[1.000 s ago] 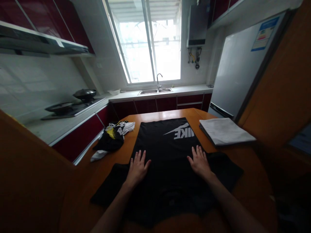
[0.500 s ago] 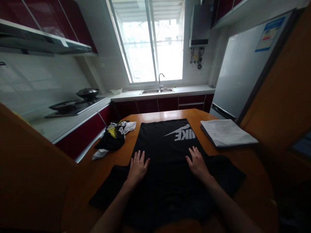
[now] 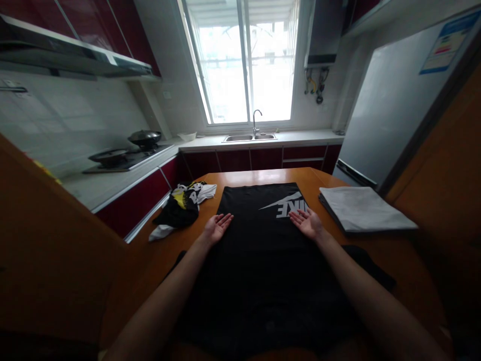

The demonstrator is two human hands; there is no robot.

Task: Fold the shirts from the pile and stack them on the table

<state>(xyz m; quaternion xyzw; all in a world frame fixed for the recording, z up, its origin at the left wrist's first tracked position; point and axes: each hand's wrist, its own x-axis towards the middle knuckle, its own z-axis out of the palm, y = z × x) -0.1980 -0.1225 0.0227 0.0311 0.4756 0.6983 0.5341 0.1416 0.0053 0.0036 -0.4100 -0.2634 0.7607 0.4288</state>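
A black T-shirt (image 3: 259,260) lies spread on the wooden table, its white printed logo (image 3: 291,205) near the far end, on the right. At the shirt's left edge is my left hand (image 3: 217,228), palm turned up and fingers apart, holding nothing. My right hand (image 3: 307,224) is at the right edge beside the logo, also palm up with spread fingers and nothing in it. Whether either hand touches the cloth is not clear. Parts of the sleeves are hidden behind my forearms.
On the orange-brown table (image 3: 263,175), a crumpled black, yellow and white garment (image 3: 182,205) lies at the left. Folded grey and dark cloth (image 3: 366,208) is at the right. Beyond are a counter with a sink (image 3: 250,137), a stove (image 3: 128,161) and a fridge (image 3: 398,100).
Both hands have moved forward along the shirt's sides toward its far end and turned from palms down to palms up. The camera view has shifted slightly.
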